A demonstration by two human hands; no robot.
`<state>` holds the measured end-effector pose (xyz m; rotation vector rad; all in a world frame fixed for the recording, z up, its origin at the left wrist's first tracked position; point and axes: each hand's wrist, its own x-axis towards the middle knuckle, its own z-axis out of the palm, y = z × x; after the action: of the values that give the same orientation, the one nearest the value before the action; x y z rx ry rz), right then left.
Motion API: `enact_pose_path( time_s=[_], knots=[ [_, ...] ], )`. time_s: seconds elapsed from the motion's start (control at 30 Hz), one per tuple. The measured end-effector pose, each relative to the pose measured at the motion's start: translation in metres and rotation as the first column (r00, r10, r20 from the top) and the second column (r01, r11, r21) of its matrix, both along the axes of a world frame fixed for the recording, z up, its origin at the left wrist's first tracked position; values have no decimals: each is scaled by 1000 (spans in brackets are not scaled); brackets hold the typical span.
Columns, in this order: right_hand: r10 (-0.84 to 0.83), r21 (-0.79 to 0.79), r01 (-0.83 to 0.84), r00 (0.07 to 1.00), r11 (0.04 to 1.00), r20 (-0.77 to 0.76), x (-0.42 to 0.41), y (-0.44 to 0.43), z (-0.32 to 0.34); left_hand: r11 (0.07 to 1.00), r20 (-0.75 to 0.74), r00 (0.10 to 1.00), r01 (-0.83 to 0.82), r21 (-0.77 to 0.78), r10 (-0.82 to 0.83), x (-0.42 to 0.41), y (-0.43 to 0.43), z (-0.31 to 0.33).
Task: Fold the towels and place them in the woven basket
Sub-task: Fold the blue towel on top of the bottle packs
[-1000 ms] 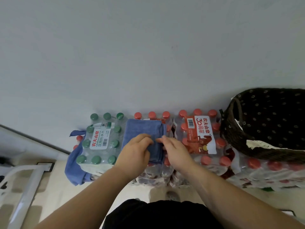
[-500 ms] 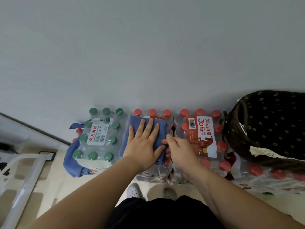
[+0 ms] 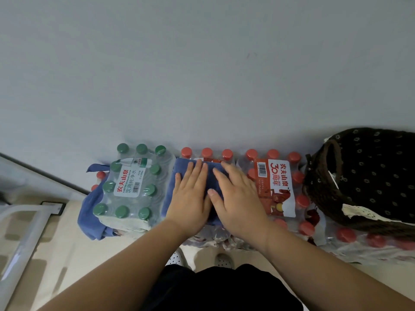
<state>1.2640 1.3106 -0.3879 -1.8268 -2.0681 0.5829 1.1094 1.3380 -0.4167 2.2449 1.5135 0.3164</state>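
Blue folded towel [image 3: 171, 194] was laid on the red-capped bottle pack [image 3: 206, 152] and pressed flat by the left hand [image 3: 190, 198] and right hand [image 3: 240, 203]; both grips were wide, fingers straight. The woven basket [image 3: 318, 198] was set apart, rightward.

A single wide-angle camera rides on the person's head, looking forward and steeply down toward a pale wall [image 3: 202, 63] that fills the upper half of the frame. It sits close to the work: both forearms [image 3: 116, 265] enter from the bottom edge, with the left hand [image 3: 190, 196] and right hand [image 3: 238, 198] near the centre. The bottle packs [image 3: 132, 187] cross the middle, the woven basket [image 3: 318, 198] is cut by the right edge, and the floor [image 3: 67, 243] and shoes [image 3: 222, 260] show lowest.
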Motion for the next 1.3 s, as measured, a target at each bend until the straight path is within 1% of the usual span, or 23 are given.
enact_pose_path(
  time_s=[0.03,0.07,0.1,0.17,0.23,0.27,0.37,0.43,0.5,0.6,0.73,0.8,0.87,0.97,1.03,1.1,1.23,1.3],
  knots=[
    [17,-43,-16,999,999,31,-3,2,-1,998,120,992,-52,41,47,-7,-2,4],
    [34,-94,-28,998,995,58,-7,4,-1,991,190,977,-112,77,95,-15,-5,7],
    [53,-138,-40,994,990,94,-12,6,-2,981,225,963,-173,92,149,-23,-7,11],
    [89,-166,-58,979,984,183,-24,10,-4,957,232,935,-288,47,270,-36,-7,16],
    [120,-122,-93,963,988,242,-39,13,-5,931,186,913,-360,-53,364,-45,-1,17],
    [137,-97,-115,956,989,259,-44,14,-7,924,167,909,-372,-91,383,-48,3,16],
    [170,-56,-160,931,985,324,-46,19,-25,909,169,896,-386,-157,410,-53,14,13],
    [182,-96,-158,919,983,349,-41,20,-36,899,164,891,-392,-194,424,-54,20,11],
    [199,-130,-162,910,978,363,-40,21,-42,895,119,904,-374,-242,410,-54,26,10],
    [181,-106,-152,908,983,377,-42,23,-40,888,83,916,-352,-297,392,-53,33,8],
    [152,-116,-117,920,986,362,-43,22,-38,869,116,901,-358,-341,417,-50,39,8],
    [94,-91,-65,931,994,353,-47,20,-32,842,167,879,-350,-411,446,-51,40,8],
    [69,-69,-49,939,996,337,-52,16,-26,810,204,853,-344,-475,481,-57,44,9],
    [138,-46,-130,927,990,348,-56,14,-24,824,203,869,-319,-469,452,-66,58,15],
    [236,-115,-208,903,971,359,-54,19,-30,845,193,886,-307,-437,422,-68,71,20],
    [290,-184,-238,890,954,352,-52,28,-37,862,177,899,-306,-403,402,-67,80,24],
    [306,-216,-240,879,946,364,-49,42,-36,856,179,881,-347,-383,438,-60,84,24],
    [278,-201,-215,884,956,376,-47,39,-33,845,173,868,-377,-380,465,-58,79,24]
  ],
)
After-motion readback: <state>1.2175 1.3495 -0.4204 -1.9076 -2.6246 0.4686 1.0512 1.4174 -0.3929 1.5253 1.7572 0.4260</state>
